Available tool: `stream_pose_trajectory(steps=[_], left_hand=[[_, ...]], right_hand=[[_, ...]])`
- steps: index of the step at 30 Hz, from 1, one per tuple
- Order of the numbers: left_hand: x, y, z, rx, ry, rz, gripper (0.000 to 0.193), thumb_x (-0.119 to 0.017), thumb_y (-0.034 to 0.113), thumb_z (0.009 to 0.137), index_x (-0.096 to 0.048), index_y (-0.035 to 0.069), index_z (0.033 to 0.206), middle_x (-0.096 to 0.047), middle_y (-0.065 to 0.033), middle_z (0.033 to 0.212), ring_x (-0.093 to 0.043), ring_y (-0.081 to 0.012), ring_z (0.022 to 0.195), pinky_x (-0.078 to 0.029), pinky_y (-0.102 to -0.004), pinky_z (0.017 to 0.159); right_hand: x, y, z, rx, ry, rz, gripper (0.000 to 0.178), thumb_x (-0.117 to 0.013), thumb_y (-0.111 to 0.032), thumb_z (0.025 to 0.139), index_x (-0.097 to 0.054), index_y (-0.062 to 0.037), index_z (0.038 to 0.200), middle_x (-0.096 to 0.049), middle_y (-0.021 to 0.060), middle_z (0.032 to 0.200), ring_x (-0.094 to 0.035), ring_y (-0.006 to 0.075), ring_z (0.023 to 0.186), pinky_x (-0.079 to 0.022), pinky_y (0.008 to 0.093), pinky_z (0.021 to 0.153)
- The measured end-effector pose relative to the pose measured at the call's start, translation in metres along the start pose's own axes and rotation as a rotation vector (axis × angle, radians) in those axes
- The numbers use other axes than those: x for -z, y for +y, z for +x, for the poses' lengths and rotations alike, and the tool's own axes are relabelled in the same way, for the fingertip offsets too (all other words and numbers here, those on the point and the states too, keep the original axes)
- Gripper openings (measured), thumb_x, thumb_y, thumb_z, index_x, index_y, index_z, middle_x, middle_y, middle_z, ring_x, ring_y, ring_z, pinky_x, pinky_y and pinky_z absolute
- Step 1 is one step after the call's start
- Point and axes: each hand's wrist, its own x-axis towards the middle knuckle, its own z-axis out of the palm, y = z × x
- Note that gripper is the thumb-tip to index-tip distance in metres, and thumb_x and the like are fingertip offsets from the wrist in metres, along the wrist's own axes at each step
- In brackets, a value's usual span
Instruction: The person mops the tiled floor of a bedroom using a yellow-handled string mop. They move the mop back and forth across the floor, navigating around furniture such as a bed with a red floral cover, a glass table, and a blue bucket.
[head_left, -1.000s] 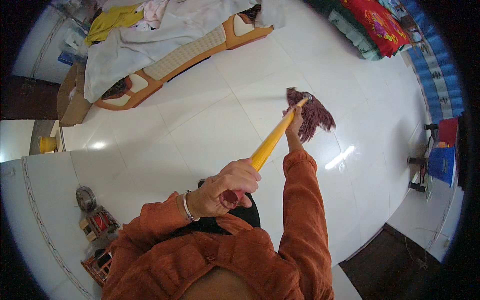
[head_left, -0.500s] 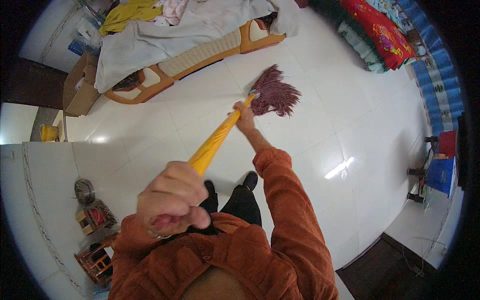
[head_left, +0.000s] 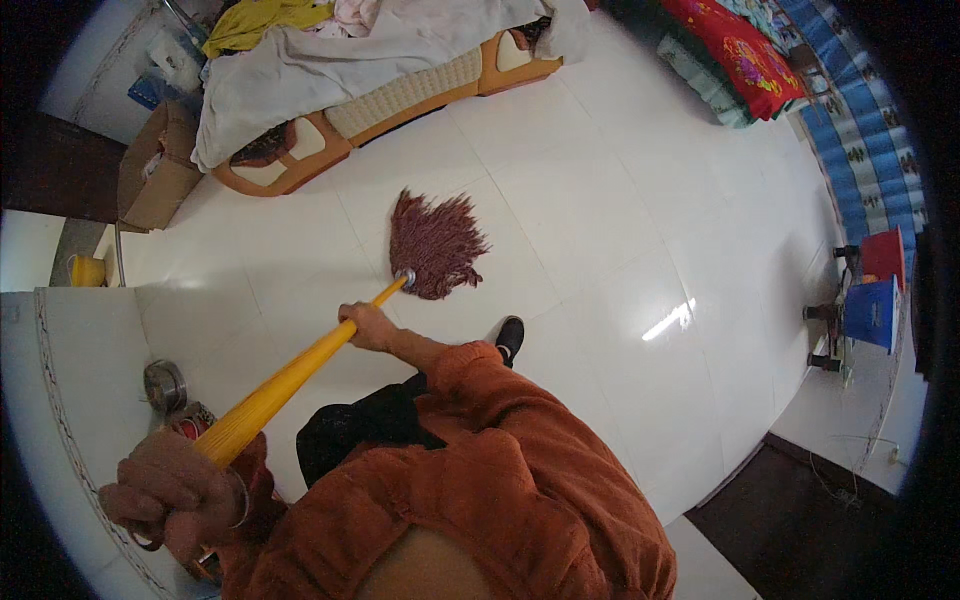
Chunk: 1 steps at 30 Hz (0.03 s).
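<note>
Your left hand (head_left: 170,490) clenches the yellow mop handle (head_left: 300,368) near its top; your right hand (head_left: 365,325) grips lower down. The maroon mop head (head_left: 436,243) has swept left across the white tiled floor (head_left: 620,230), toward the sofa (head_left: 400,95).

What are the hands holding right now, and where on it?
Both hold the mop's yellow handle: left hand at the top end, right hand low down, just above the mop head on the floor.

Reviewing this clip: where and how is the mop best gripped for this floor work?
On the yellow handle, from above, hands spaced apart: left hand wraps the top end, right hand sits low near the maroon string head. The long slanted shaft suits two spread grips.
</note>
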Motion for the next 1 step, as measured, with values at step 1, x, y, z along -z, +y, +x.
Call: stream_pose_trajectory(steps=[1], left_hand=[[0.0158,0.0072,-0.0031,-0.006,-0.043,-0.097,0.037,-0.073,0.024,0.074,-0.04,0.01,0.083,-0.047,-0.0013,0.053,-0.05,-0.0101,0.043,-0.041,-0.0221,0.037]], right_hand=[[-0.0142,-0.0037,-0.002,0.047,-0.063,0.027,0.017,-0.065,-0.011,0.068,-0.052,-0.0058,0.078,-0.059,0.0147,0.074,-0.057,0.0353,0.073,-0.045,0.044,0.064]])
